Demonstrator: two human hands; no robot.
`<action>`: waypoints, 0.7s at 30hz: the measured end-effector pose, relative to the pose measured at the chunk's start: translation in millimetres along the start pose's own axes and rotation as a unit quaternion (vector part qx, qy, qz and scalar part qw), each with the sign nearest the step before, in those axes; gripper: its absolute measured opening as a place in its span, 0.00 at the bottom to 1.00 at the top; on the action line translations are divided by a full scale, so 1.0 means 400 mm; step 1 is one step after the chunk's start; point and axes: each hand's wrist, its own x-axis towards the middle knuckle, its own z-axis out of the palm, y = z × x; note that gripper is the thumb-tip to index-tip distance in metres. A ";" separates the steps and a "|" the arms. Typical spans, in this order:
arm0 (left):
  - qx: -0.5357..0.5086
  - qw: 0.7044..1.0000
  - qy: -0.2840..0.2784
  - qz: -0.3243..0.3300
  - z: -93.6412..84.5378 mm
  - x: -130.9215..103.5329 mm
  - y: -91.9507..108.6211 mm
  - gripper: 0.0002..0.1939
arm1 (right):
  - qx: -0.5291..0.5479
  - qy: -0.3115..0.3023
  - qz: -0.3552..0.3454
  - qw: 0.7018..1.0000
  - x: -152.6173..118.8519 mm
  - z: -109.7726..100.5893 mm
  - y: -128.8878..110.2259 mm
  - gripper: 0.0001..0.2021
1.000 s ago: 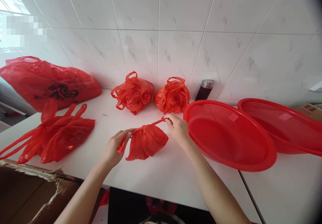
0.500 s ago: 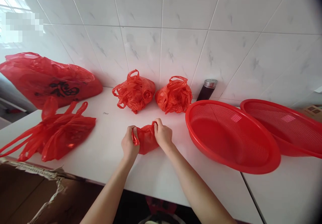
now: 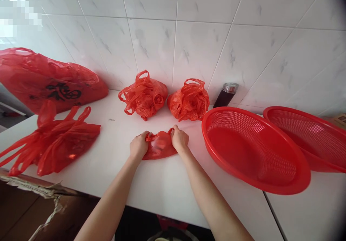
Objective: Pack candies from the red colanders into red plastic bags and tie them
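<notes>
A small red plastic bag rests on the white table, stretched sideways between my hands. My left hand is closed on its left top corner, and my right hand pinches the right one. Something inside shows faintly through the thin film, but I cannot make out what. Just behind the hands, near the wall, sit two bunched red bags, one at left and another at right.
Red perforated baskets, one near and one farther right, stand right of my hands. A dark flask is by the wall. Leftward lie flat red bags and a large printed bag. A torn cardboard box is below the table edge.
My hands have drawn slightly apart, pulling the bag's top wider. The bag now lies flatter and broader on the table. The camera view has shifted a little.
</notes>
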 end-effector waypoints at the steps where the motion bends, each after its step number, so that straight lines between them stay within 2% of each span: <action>1: 0.006 1.000 -0.002 -0.003 0.002 0.002 -0.001 0.16 | -0.003 0.000 -0.001 1.000 0.002 0.004 -0.001 0.11; 13: 0.020 1.000 0.007 -0.023 0.015 0.003 -0.006 0.16 | 0.006 0.018 0.018 1.000 -0.001 0.020 0.002 0.12; 17: -0.012 1.000 0.022 -0.011 0.003 -0.033 -0.019 0.11 | 0.031 0.044 0.031 0.998 -0.007 0.016 0.007 0.13; 21: -0.076 0.996 0.049 0.004 -0.024 -0.101 -0.040 0.09 | 0.067 0.071 0.054 0.994 -0.007 0.011 0.014 0.14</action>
